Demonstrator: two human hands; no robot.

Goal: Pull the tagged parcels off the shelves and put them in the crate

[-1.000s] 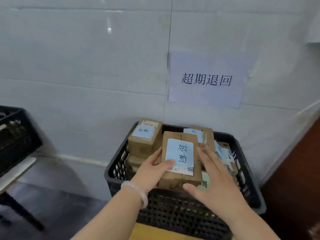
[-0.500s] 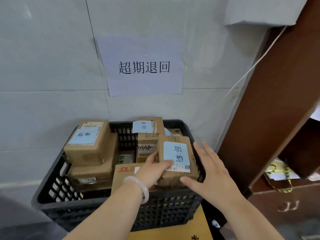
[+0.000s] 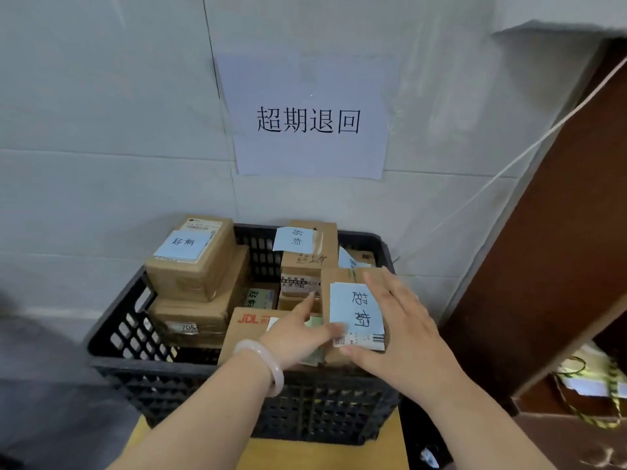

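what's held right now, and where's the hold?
The tagged parcel, pressed between both hands in the crate: left hand on its left side, right hand along its right side, thumb at the near edge. Fingers straight, no curled grip.

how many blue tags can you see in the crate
4: one on the top-left box, one on the back middle box, one on the front-right box, one sliver behind it. Others may be hidden underneath.
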